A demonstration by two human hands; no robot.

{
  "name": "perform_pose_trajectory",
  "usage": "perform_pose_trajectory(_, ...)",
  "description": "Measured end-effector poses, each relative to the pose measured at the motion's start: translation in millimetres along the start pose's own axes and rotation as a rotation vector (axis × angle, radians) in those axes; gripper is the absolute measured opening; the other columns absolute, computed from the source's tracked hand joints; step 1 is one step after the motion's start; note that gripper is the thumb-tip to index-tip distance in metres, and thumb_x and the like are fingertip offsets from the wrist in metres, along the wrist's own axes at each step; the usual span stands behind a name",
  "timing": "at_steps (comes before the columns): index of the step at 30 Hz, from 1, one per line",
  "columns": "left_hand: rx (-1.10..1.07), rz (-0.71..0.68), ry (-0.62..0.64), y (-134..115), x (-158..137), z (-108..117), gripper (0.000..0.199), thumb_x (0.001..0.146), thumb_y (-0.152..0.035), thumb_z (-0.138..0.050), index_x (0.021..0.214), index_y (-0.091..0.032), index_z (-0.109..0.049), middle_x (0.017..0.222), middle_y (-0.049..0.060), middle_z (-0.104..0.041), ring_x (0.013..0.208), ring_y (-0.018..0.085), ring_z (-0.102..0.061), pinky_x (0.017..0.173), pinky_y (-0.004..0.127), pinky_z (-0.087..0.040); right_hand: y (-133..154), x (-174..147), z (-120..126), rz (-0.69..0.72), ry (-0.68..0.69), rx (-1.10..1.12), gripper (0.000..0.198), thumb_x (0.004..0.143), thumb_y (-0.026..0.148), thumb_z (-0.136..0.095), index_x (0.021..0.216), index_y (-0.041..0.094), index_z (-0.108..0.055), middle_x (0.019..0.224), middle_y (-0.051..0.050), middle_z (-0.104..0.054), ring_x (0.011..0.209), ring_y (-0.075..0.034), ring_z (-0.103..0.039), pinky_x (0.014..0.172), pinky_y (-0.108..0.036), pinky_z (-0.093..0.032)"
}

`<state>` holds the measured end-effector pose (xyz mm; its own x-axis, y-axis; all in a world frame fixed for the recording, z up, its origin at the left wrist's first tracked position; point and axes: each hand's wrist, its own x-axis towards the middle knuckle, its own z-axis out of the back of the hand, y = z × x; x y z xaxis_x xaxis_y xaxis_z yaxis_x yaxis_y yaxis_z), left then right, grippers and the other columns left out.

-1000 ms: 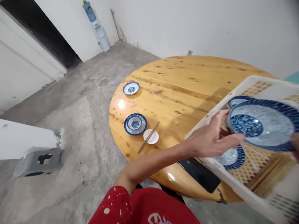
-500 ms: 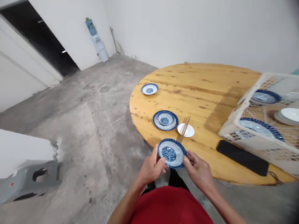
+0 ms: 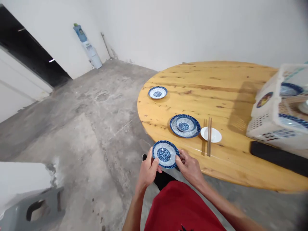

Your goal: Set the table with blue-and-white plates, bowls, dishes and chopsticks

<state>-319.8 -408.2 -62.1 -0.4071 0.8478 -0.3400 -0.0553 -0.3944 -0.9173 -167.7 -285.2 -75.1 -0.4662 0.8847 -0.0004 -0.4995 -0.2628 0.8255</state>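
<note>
Between my two hands is a blue-and-white patterned plate (image 3: 166,154), held in front of my body by the table's near left edge. My left hand (image 3: 149,168) grips its left rim, thumb on top. On the opposite rim, my right hand (image 3: 189,165) pinches the plate the same way. Just beyond it on the table lies a larger blue-rimmed plate (image 3: 173,130) with a patterned bowl (image 3: 184,123) inside. To the right of that, a pair of chopsticks (image 3: 209,141) rests across a small white dish (image 3: 216,136). Another blue-and-white plate (image 3: 157,92) sits farther back.
The round wooden table (image 3: 216,99) carries a white plastic basket (image 3: 264,109) of dishes at the right. A long black object (image 3: 276,157) lies in front of the basket. A grey stool (image 3: 45,208) stands at lower left, and a water dispenser (image 3: 90,51) by the far wall.
My view has swung, so the tableware and basket appear farther right. Both hands still hold the plate, which has shifted left relative to the dishes on the table.
</note>
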Motion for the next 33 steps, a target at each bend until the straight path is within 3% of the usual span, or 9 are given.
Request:
perform_pose_trajectory(9,0.284,-0.016,0.129,-20,122,113,0.060,0.101,-0.040,-0.035,0.158,-0.024,-0.034,0.080,0.000,-0.073,0.070,0.022,-0.072,0.083,0.036,-0.057,29,98,-104,-0.149,-0.088,0.093,0.043,0.084,0.051,-0.043,0.103,0.022,-0.067,0.059,-0.001,-0.062,0.052,-0.023,-0.060,0.055,-0.033,-0.045)
perform_pose_trajectory(15,0.332,-0.029,0.160,-41,184,164,0.054,0.100,-0.037,-0.038,0.151,-0.022,-0.042,0.081,0.001,-0.073,0.069,0.021,-0.071,0.081,0.035,-0.057,60,159,-133,-0.199,-0.101,0.020,0.054,0.081,0.051,-0.038,0.106,0.016,-0.070,0.061,-0.004,-0.064,0.058,-0.025,-0.064,0.060,-0.034,-0.043)
perform_pose_trajectory(19,0.340,-0.113,0.234,-52,237,177,0.050,0.099,-0.033,-0.040,0.148,-0.023,-0.046,0.082,-0.001,-0.072,0.065,0.018,-0.069,0.078,0.032,-0.056,68,195,-138,-0.228,-0.191,-0.039,0.055,0.081,0.051,-0.037,0.105,0.014,-0.071,0.063,-0.006,-0.065,0.061,-0.026,-0.064,0.062,-0.035,-0.042)
perform_pose_trajectory(24,0.441,-0.218,0.381,-74,324,185,0.051,0.097,-0.029,-0.044,0.147,-0.021,-0.049,0.074,-0.002,-0.070,0.065,0.018,-0.070,0.078,0.031,-0.056,68,243,-148,-0.330,-0.346,-0.008,0.051,0.083,0.049,-0.039,0.106,0.014,-0.069,0.067,-0.006,-0.066,0.064,-0.026,-0.064,0.065,-0.034,-0.043)
perform_pose_trajectory(29,0.473,-0.334,0.546,-108,430,185,0.056,0.096,-0.029,-0.047,0.150,-0.017,-0.046,0.072,-0.001,-0.070,0.067,0.018,-0.071,0.076,0.029,-0.057,68,317,-151,-0.416,-0.520,-0.012,0.044,0.081,0.042,-0.044,0.105,0.015,-0.070,0.064,-0.004,-0.064,0.062,-0.024,-0.061,0.064,-0.033,-0.044)
perform_pose_trajectory(33,0.534,-0.349,0.656,-136,516,169,0.059,0.095,-0.025,-0.048,0.153,-0.015,-0.043,0.074,-0.001,-0.072,0.064,0.017,-0.070,0.077,0.028,-0.057,59,384,-147,-0.516,-0.619,0.051,0.037,0.078,0.034,-0.046,0.099,0.015,-0.070,0.060,-0.003,-0.061,0.059,-0.024,-0.060,0.061,-0.033,-0.046)
